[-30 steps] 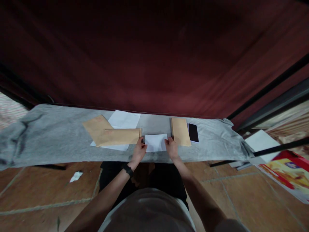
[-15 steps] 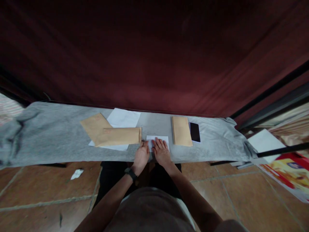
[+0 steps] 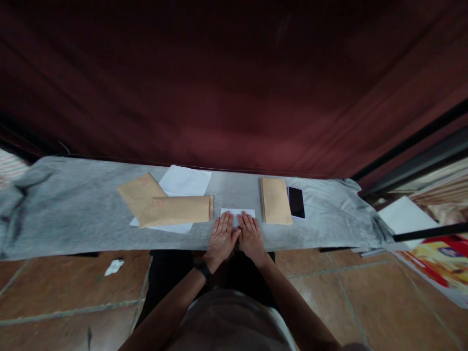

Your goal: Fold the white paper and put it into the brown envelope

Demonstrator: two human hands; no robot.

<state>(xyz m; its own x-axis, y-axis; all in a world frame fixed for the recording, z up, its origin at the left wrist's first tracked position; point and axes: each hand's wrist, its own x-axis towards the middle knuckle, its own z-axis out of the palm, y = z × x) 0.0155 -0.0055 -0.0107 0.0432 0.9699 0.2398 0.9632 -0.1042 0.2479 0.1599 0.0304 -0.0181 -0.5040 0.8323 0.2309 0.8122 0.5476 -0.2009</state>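
A small white folded paper [image 3: 235, 212] lies at the front edge of the cloth-covered table, mostly hidden under my hands. My left hand [image 3: 221, 237] rests flat on its left part, fingers stretched forward. On the right part my right hand [image 3: 250, 238] lies flat too, its fingers pointing away from me. The thumbs meet or nearly meet at the middle. Just left of my hands are brown envelopes [image 3: 179, 208], lying over white paper sheets [image 3: 186, 180]. To the right is another stack of brown envelopes [image 3: 276, 200].
A dark-screened phone [image 3: 296, 202] lies beside the right-hand envelopes. Grey cloth [image 3: 84, 204] covers the narrow table, with a dark red curtain [image 3: 234, 107] behind it. At the right stand black bars [image 3: 431, 232] and a red-and-yellow package [image 3: 446, 261]. A crumpled white scrap [image 3: 114, 266] is on the tiled floor.
My left hand has moved from the paper's left edge, where its fingers were curled, onto the paper and flattened. My right hand has shifted slightly right. The view has tilted a little.
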